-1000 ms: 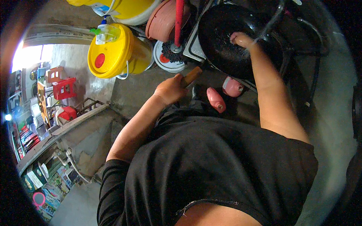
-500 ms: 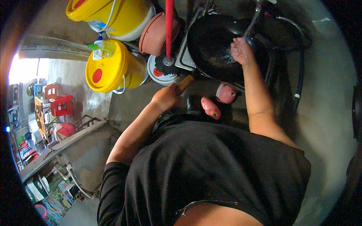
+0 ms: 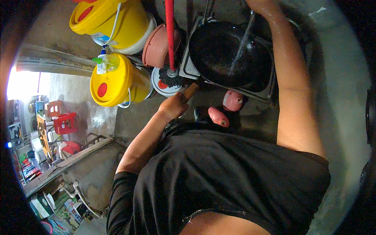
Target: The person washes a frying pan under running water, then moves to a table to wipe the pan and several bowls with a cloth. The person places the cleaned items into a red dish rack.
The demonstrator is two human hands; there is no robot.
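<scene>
A black wok (image 3: 213, 58) lies over a steel-edged basin (image 3: 189, 67). My left hand (image 3: 172, 105) is closed round the wok's wooden handle (image 3: 190, 91). A stream of water (image 3: 241, 49) runs from the tap (image 3: 252, 14) into the wok. At the top edge of the view, my right hand (image 3: 265, 7) is beside the tap; its fingers are partly cut off, so its grip is hard to make out. Two pink slippers, one on my left foot side (image 3: 218, 116) and a rounder one (image 3: 233, 100), show below the wok.
Left of the basin stand two yellow buckets (image 3: 135, 84), with a green spray bottle (image 3: 106, 62) on the nearer one. A reddish-brown basin (image 3: 156, 46), a white lidded bucket (image 3: 166, 89) and a red-handled mop (image 3: 170, 39) are beside the steel edge. Red stools (image 3: 64, 123) stand far left.
My right hand has moved up and away from inside the wok to the tap. The water now falls straight into the wok. My left hand keeps its hold on the handle.
</scene>
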